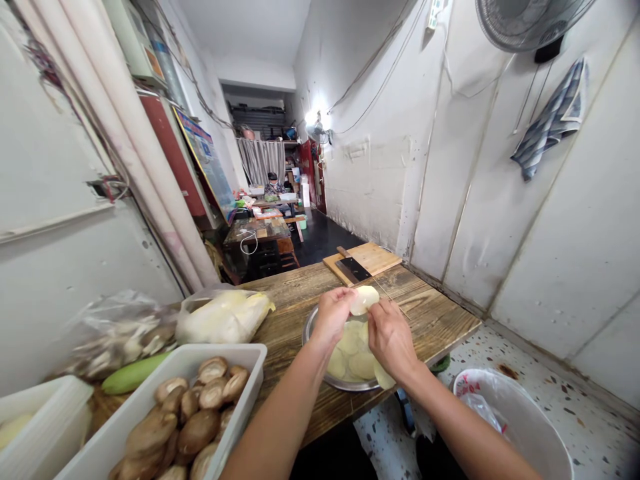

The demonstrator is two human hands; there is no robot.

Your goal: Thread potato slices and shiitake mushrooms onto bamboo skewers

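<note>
With the fingers of our left hand (pixel 334 312) and right hand (pixel 393 337), we pinched a pale round slice (pixel 365 301) by its opposite edges, above the metal bowl (pixel 350 385) of more slices (pixel 361 365) on our desk (pixel 285 300); beyond, our cleaver (pixel 354 269) lay on a cutting board (pixel 377 257).

Slices (pixel 361 365) in basin (pixel 350 386), cleaver (pixel 355 269) behind
</note>
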